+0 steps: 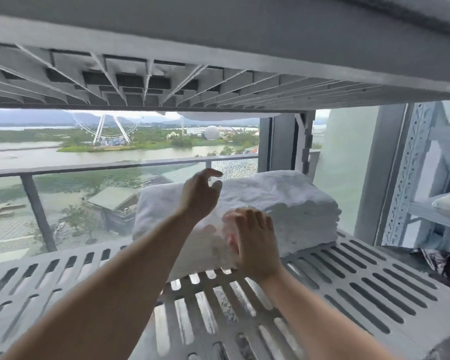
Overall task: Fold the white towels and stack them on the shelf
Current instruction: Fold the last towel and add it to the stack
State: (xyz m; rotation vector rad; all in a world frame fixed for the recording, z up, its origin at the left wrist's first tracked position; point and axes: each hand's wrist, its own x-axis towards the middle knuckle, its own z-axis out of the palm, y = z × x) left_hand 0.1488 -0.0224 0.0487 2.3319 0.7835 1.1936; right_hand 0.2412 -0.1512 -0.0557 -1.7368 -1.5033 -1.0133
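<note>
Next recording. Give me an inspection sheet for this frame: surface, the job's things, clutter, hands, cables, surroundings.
Surface: grey slotted shelf, with an upper shelf close above it.
Job's things: stack of folded white towels sitting on the grey slotted shelf.
Clutter: crumpled dark thing at the right edge; too unclear to identify.
Hands: left hand raised over the stack, fingers loosely curled, holding nothing; right hand with straight fingers against the stack's front.
Cables: nothing seen.
Surroundings: balcony railing behind the shelf, river and Ferris wheel beyond; perforated rack upright on the right.
</note>
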